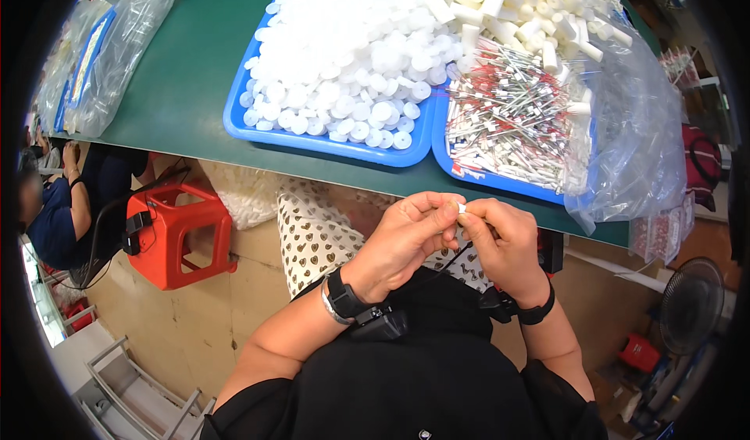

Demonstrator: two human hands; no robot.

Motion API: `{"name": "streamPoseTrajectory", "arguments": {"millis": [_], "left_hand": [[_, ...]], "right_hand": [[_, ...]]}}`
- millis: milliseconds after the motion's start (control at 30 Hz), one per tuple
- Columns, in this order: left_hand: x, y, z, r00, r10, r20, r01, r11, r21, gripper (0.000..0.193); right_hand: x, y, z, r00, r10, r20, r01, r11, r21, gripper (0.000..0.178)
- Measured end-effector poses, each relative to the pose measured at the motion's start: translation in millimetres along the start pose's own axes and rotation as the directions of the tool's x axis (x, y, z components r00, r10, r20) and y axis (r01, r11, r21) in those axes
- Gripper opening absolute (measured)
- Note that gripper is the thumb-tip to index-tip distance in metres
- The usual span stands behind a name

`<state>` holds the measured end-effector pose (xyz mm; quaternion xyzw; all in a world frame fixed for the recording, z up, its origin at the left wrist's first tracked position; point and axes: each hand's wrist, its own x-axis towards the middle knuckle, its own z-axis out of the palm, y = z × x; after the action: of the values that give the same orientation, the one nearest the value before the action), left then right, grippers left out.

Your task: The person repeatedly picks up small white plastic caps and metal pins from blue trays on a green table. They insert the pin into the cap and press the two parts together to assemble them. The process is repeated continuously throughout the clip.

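Observation:
My left hand (402, 245) and my right hand (504, 241) meet just off the near edge of the table, both with fingers closed in a pinch. Between their fingertips sits a small white piece (461, 207), mostly covered, so its exact kind does not show. Just beyond the hands, a blue tray (500, 180) holds a heap of thin metal pins (508, 112) with white and red parts. To its left stands another blue tray (328, 144) piled with translucent white discs (367, 112). Cream-white short tubes (508, 6) lie heaped behind the pins.
Clear plastic bagging (637, 135) drapes over the right tray's side. More bagging (144, 41) lies at the far left of the green table (187, 88). A red stool (176, 233) and a seated person (62, 205) are at left. A black fan (691, 303) stands at right.

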<state>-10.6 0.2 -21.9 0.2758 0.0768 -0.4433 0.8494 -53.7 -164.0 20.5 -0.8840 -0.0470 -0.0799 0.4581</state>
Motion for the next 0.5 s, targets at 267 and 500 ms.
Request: {"name": "streamPoseTrajectory", "arguments": {"millis": [267,500], "left_hand": [[-3,12,9,0.987,0.152,-0.052,-0.147,0.985,0.096,0.028],[-1,13,16,0.979,0.191,-0.078,-0.179,0.974,0.137,0.034]], "right_hand": [[19,3,-35,0.971,-0.198,-0.131,0.14,0.923,-0.359,0.011],[39,18,-55,0.976,-0.201,0.083,0.181,0.536,-0.825,0.007]]}}
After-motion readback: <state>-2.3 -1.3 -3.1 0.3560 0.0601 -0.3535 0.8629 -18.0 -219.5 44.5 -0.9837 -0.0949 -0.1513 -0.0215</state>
